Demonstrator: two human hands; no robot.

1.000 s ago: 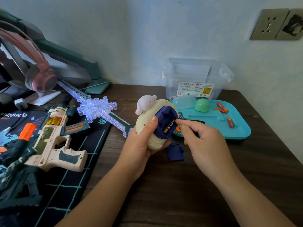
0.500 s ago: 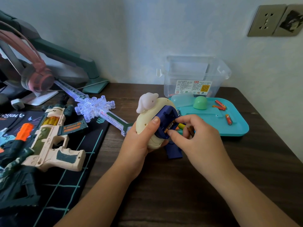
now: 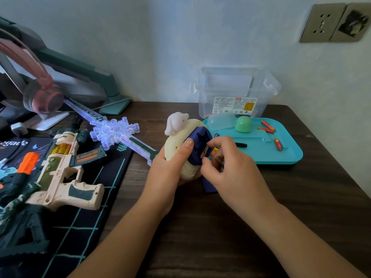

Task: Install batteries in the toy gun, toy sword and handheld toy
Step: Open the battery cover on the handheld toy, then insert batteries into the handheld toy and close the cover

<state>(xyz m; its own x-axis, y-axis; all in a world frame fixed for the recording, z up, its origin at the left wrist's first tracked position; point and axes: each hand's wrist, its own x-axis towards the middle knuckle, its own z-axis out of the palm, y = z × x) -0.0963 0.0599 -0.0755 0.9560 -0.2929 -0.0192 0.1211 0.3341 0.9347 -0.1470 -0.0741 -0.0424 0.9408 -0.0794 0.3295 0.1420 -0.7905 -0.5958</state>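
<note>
My left hand [image 3: 167,173] grips the cream egg-shaped handheld toy [image 3: 180,141], tilted so its open dark blue battery compartment [image 3: 199,146] faces right. My right hand [image 3: 230,169] pinches a battery [image 3: 215,150] at the compartment's mouth, next to one seated inside. The blue compartment cover [image 3: 208,186] lies on the desk under my right hand. The toy gun [image 3: 60,173] rests on the dark mat at the left. The clear toy sword [image 3: 112,131] with its snowflake guard lies behind it.
A teal tray [image 3: 289,157] right of the toy holds several orange batteries [image 3: 278,144], a black screwdriver [image 3: 241,145] and a green dome [image 3: 243,124]. A clear plastic box [image 3: 234,91] stands behind it. Pink headphones [image 3: 40,93] and a monitor arm base [image 3: 114,106] are at the back left.
My right hand has picked up a battery and brought it from beside the tray to the compartment opening. The left hand keeps its hold on the toy.
</note>
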